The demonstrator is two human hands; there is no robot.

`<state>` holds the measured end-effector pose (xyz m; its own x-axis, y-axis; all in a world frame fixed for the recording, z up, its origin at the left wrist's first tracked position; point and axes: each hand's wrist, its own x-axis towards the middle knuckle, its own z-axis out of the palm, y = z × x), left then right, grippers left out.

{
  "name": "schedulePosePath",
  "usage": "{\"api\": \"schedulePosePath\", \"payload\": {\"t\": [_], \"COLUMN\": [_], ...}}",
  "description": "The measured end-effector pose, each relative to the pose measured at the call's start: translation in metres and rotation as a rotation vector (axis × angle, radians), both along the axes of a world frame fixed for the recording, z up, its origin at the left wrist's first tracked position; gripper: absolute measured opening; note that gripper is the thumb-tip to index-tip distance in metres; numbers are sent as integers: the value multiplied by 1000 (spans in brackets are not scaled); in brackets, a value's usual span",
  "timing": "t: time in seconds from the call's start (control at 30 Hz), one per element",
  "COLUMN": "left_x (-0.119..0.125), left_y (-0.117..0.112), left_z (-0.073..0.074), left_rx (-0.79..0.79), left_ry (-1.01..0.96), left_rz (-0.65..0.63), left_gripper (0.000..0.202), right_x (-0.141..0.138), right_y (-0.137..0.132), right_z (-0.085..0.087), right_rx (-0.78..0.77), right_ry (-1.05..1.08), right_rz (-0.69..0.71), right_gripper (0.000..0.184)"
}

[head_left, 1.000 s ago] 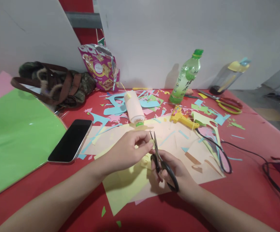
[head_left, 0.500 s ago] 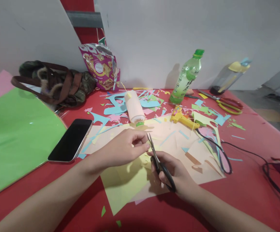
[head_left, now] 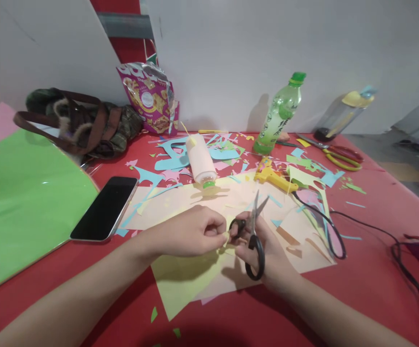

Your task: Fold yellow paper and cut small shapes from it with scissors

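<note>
My right hand [head_left: 263, 246] has its fingers through the black handles of a pair of scissors [head_left: 254, 226]. The blades stand apart and point up and away from me. Beside it, my left hand [head_left: 196, 231] is closed in a pinch on a small pale yellow paper piece [head_left: 226, 237], mostly hidden by the fingertips. Both hands are close together above pale yellow paper [head_left: 173, 284] and cream sheets [head_left: 238, 202]. Just beyond them lies a bottle wrapped in pale paper [head_left: 201, 159], its green cap towards me.
A phone [head_left: 105, 208] and a green sheet [head_left: 24, 202] lie left. A yellow glue gun [head_left: 276, 178] with a black cord lies right. Behind are a snack bag [head_left: 149, 99], a camouflage bag [head_left: 86, 123], a green drink bottle [head_left: 279, 113], larger scissors [head_left: 343, 159] and scattered paper scraps [head_left: 173, 156].
The scissors have swung upward and to the right, away from my left fingertips, and their blades have spread. My left hand has moved slightly down and right, beside my right fingers.
</note>
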<state>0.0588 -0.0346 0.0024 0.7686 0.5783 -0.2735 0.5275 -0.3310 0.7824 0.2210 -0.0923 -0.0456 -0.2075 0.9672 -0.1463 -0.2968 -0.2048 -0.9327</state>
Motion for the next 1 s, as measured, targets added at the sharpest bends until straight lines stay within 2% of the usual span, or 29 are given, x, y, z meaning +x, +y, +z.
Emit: {"api": "schedulePosePath", "payload": {"t": [0.2,0.43,1.0], "left_x": [4,6,7], "left_y": [-6,-7,-6], "left_z": [-6,-8,-6], "left_rx": [43,38,73], "left_ry": [-15,-37,-27], "left_rz": [-63,-107,17], "left_gripper": [20,19,17], "right_x": [-3,-2,-2], "right_y": [0,-3,0], "right_z": [10,7,8], "right_rx": [-50,-31,-45], "right_ry": [-102,-170,-227], "right_rz": [-3,67,-7], "right_gripper": [35,31,32]}}
